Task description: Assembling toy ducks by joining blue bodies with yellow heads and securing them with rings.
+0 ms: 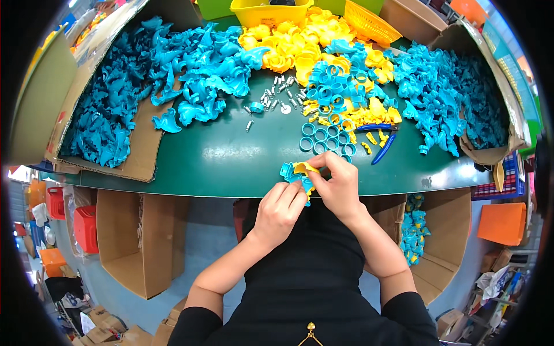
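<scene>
Just over the near edge of the green table, both my hands meet at a small blue plastic part (287, 171) with a yellow plastic piece (304, 168) on it. My left hand (279, 211) grips the blue part from its near side, fingers bent. On its right, my right hand (337, 183) pinches the yellow piece between thumb and forefinger. My fingers hide much of how the two pieces fit together. Right beyond my hands, several blue rings (321, 135) stand in rows on the table, with blue-handled pliers (383, 144) to their right.
Piles of blue moulded parts (213, 69) lie left, spilling from a cardboard box (144, 138); more blue parts (430, 86) lie right. Yellow parts (288, 46) are heaped at the back before a yellow basin (271, 14). Small metal pieces (283, 89) lie mid-table. Cardboard boxes (135, 242) stand below.
</scene>
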Available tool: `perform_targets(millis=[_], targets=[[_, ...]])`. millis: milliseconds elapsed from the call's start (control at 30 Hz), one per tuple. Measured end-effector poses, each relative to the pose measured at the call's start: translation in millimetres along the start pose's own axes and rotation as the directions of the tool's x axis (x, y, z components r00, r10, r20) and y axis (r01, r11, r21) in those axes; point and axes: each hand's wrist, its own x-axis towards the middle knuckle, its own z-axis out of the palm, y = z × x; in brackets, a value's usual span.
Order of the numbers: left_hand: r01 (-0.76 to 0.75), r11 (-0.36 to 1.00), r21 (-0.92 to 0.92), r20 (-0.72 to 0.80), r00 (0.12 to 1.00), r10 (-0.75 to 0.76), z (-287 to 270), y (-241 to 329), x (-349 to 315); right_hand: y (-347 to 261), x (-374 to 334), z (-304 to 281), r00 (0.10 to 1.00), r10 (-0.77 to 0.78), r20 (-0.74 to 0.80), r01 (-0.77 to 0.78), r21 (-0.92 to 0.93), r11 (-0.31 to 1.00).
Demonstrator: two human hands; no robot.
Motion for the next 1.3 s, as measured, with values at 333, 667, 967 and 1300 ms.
perform_targets(millis=[333,667,967,1300], targets=[[-0.001,0.999,-0.051,0.023,1.0,0.002,-3.4,-3.8,0.3,-6.9,6.2,-4.6,0.992,-0.081,0.092,0.098,-0.199,0.975],[-0.013,0.999,-0.043,0.04,0.999,0.015,-3.8,-4.9,0.3,6.0,-1.7,3.1,0.998,-0.067,0.011,0.068,-0.094,0.993],[-0.022,0.999,-0.041,0.049,0.999,0.024,-2.5,-5.4,0.5,2.0,-9.3,8.4,0.993,0.085,-0.078,-0.078,0.093,0.993],[-0.027,0.999,-0.044,0.049,0.998,0.029,-2.8,-5.8,0.6,-0.8,0.6,-3.8,0.992,-0.02,0.123,0.033,-0.11,0.993]])
